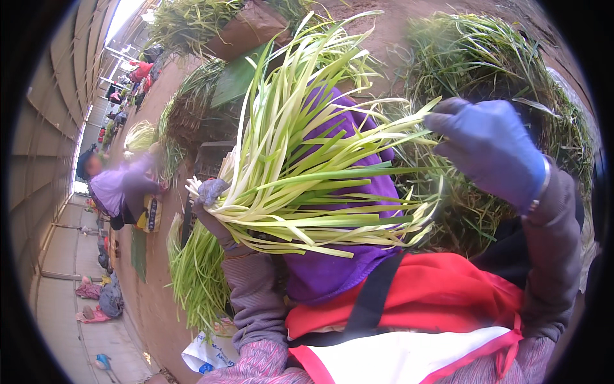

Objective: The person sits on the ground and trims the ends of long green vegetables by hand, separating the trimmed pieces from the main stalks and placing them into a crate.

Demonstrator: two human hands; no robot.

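A fanned bunch of long, flat, pale yellow-green leaves [307, 192], resembling garlic chives, spreads across my lap. My left hand [211, 204], in a soiled glove, is closed around its white stem ends. The leaf tips splay up and to the right, over purple cloth [345, 269] on my legs. My right hand [494, 144], in a blue glove, is raised at the tips with its fingers curled. Some tips reach its fingers, but whether it pinches any is unclear.
A large heap of green leaves [460, 72] lies at right. More bundles [192, 96] stand beyond my left hand, and loose leaves [201, 273] hang below it. Another person [120, 187] sits at left, near a pale bunch [139, 137]. A white printed bag [206, 353] lies at lower left.
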